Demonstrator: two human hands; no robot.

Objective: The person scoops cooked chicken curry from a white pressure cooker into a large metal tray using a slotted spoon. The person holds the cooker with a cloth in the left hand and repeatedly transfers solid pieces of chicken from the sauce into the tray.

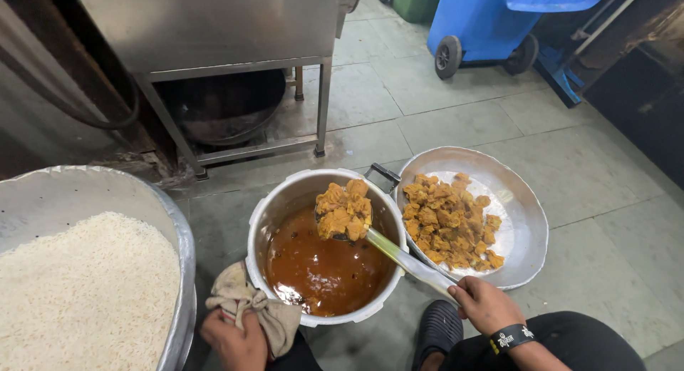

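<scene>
Now the right hand (484, 305), fingers clamped on a ladle (388, 253), lifts meat chunks (344, 211) above the gravy pot (285, 200); left hand (235, 342) grips its rim through a cloth (249, 303). Tipping them level into the adjacent pan (524, 221) seems next.

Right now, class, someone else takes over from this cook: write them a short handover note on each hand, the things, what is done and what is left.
Left hand: grips a cloth against the pot rim.
Right hand: holds the ladle, loaded with fried chunks, above the gravy.
Done: a pile of chunks lies in the wide pan beside the pot.
Left: the ladleful is not yet set down; whether more chunks lie under the gravy cannot be told.
</scene>
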